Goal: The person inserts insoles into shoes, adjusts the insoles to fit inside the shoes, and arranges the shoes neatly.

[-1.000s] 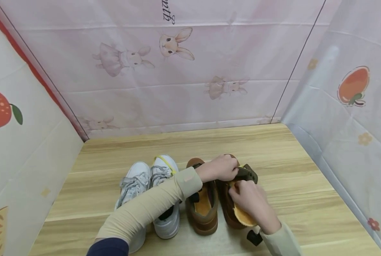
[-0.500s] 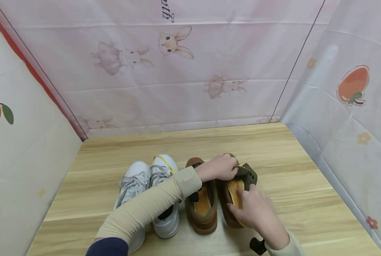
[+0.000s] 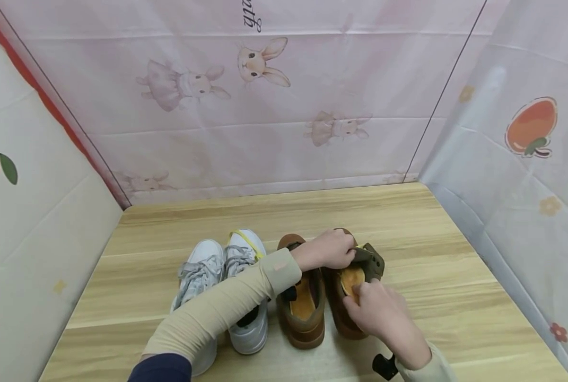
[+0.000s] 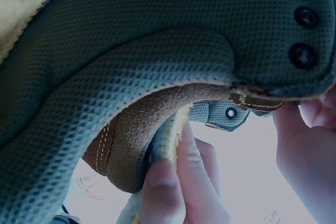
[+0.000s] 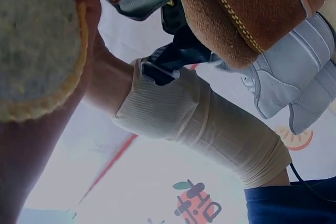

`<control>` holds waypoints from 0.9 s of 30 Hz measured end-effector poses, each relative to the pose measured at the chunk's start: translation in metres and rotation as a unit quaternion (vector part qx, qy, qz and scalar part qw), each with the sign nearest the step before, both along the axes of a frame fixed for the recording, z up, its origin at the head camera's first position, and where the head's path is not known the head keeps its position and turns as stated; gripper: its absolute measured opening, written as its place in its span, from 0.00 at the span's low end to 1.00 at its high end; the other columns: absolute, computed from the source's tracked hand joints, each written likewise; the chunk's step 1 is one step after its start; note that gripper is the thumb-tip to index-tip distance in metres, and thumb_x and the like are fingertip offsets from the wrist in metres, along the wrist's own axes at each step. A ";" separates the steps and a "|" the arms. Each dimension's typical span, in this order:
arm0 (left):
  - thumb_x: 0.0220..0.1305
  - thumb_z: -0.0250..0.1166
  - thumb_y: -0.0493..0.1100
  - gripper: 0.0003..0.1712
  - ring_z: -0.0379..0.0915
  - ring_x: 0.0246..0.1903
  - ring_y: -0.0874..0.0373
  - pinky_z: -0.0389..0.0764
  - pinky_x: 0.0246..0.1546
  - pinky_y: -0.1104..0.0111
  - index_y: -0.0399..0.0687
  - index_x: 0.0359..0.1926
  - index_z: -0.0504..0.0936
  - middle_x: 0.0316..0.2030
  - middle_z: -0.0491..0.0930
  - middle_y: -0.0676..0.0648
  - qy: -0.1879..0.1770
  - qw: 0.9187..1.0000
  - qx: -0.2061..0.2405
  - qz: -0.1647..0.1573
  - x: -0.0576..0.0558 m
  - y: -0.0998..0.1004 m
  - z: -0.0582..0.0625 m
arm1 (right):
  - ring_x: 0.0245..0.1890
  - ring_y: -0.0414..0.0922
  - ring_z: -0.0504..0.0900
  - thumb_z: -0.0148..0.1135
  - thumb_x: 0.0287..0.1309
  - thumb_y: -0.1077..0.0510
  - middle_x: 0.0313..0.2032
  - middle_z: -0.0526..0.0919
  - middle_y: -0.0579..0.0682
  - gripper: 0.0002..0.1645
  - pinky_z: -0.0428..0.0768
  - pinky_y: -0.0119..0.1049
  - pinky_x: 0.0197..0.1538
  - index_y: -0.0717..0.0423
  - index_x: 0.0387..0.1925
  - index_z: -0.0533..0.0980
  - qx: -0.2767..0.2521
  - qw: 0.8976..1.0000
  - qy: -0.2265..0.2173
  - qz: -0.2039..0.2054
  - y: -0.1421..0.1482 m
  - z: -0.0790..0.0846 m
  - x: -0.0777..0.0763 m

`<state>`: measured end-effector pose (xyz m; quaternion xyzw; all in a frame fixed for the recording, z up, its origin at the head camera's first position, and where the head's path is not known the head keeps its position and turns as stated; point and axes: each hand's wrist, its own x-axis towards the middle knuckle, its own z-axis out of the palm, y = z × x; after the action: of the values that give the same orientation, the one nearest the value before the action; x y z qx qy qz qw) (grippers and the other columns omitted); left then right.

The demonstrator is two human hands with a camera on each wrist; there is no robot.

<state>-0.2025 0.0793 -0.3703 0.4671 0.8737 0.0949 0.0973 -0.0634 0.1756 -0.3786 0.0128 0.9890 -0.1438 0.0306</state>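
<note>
My left hand (image 3: 330,249) grips the raised green mesh tongue of the right brown shoe (image 3: 343,315) near its toe. My right hand (image 3: 376,307) is over that shoe's heel opening. Between its thumb and fingers it pinches a fuzzy yellow insole (image 3: 352,278), whose front part lies inside the shoe. The left wrist view shows the pinched insole edge (image 4: 170,140) beside the brown suede heel. In the right wrist view, the insole's grey rounded heel end (image 5: 37,45) fills the upper left. Left of this shoe stands its mate, the other brown shoe (image 3: 307,334), with an orange insole inside.
Two white sneakers (image 3: 247,339) with grey laces stand at the left, partly under my left forearm. A thin yellow strip (image 3: 246,241) crosses one sneaker's toe. All the shoes rest on a wood-grain table (image 3: 455,297) with printed cloth walls (image 3: 284,159) on three sides.
My right hand has moved slightly down and right, its fingers spreading and then pinching again. The insole's heel end, earlier sticking out over the shoe's heel, is now behind the hand. My left hand stays put.
</note>
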 end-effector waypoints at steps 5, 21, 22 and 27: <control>0.69 0.49 0.43 0.22 0.53 0.10 0.62 0.59 0.16 0.74 0.52 0.15 0.63 0.11 0.56 0.53 0.009 1.000 0.004 -0.005 -0.001 0.000 0.002 | 0.16 0.45 0.66 0.57 0.52 0.51 0.17 0.68 0.48 0.21 0.62 0.40 0.18 0.47 0.09 0.64 -0.003 1.000 0.007 0.007 0.001 -0.002 -0.006; 0.70 0.48 0.42 0.23 0.47 0.09 0.62 0.55 0.13 0.74 0.51 0.14 0.61 0.10 0.54 0.52 -0.017 1.000 0.000 0.007 0.002 -0.001 0.002 | 0.12 0.44 0.64 0.57 0.53 0.58 0.12 0.65 0.46 0.20 0.61 0.37 0.17 0.52 0.09 0.64 -0.030 0.998 -0.020 0.043 0.005 -0.017 -0.036; 0.70 0.48 0.42 0.23 0.46 0.08 0.62 0.54 0.13 0.74 0.51 0.14 0.60 0.10 0.53 0.52 -0.020 1.000 0.002 0.007 0.003 -0.001 0.002 | 0.12 0.44 0.64 0.57 0.53 0.59 0.11 0.64 0.46 0.20 0.62 0.37 0.17 0.53 0.10 0.64 -0.036 0.998 -0.021 0.043 0.005 -0.018 -0.038; 0.70 0.48 0.41 0.23 0.46 0.08 0.63 0.54 0.13 0.74 0.51 0.14 0.61 0.10 0.53 0.53 -0.025 1.000 0.010 -0.002 0.004 -0.001 0.003 | 0.12 0.43 0.64 0.56 0.52 0.62 0.11 0.62 0.45 0.19 0.63 0.37 0.19 0.53 0.11 0.62 -0.061 0.996 -0.021 0.055 0.008 -0.028 -0.045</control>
<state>-0.1985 0.0787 -0.3675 0.4676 0.8688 0.1155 0.1149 -0.1087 0.1833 -0.4063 -0.0402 0.9767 -0.2022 0.0596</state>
